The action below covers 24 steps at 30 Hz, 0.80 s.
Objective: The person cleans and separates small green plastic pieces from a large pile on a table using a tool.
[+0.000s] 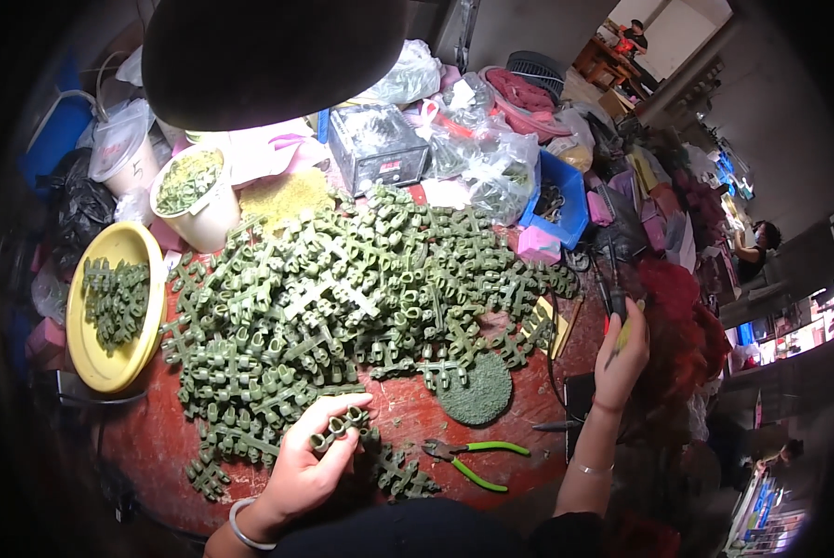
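Note:
My left hand [317, 460] is closed around a green moulded piece [341, 426] with a row of small hollow cups, held above the near edge of the red table. A large heap of similar green branched pieces [343, 288] lies in front of it. On the right, my right hand [622, 358] is closed on a slim tool [619, 342] with a yellow-green part; its exact kind is unclear. Dark-handled tools [614, 290] are just beyond its fingers. Green-handled cutting pliers [477, 458] lie slightly open between my hands, beside a round patch of green granules [476, 389].
A yellow basin [75, 330] with green pieces stands at the left, near a white bucket [211, 223] of green scraps. Behind the heap are a grey box-shaped device [377, 149], plastic bags [501, 177] and a blue bin [570, 191]. A dark lamp shade [273, 56] hangs overhead.

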Available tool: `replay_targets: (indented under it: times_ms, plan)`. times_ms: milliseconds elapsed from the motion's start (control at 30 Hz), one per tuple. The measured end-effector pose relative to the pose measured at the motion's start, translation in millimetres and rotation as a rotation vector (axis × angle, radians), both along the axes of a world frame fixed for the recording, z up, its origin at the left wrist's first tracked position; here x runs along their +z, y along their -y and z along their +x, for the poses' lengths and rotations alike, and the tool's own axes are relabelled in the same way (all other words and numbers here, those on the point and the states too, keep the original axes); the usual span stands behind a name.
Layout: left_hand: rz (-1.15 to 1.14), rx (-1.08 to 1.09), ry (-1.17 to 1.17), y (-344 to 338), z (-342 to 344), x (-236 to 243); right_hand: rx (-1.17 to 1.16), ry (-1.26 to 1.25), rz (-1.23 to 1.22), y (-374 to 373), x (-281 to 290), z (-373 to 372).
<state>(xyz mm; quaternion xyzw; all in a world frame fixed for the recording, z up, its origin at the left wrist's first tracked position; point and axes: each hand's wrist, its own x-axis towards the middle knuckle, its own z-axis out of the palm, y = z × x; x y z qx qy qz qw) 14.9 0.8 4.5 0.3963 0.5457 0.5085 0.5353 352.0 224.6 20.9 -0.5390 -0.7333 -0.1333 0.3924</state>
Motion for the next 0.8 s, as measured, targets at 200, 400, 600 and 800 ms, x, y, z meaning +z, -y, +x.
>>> replay_targets:
  times_ms: [200,400,600,800]
  plan:
    - [-0.055,0.037,0.065,-2,3,4,-0.103,-0.055,-0.200,-90,-65,83]
    - [-0.063,0.038,0.065,-3,2,10,-0.059,-0.059,-0.436,-108,-88,78]
    - [-0.054,0.017,0.045,0,-3,0,0.114,0.155,-0.183,-45,-25,5]
    - [-0.037,-0.062,0.127,-8,-1,7,0.796,-0.556,-0.597,78,-1,-85]
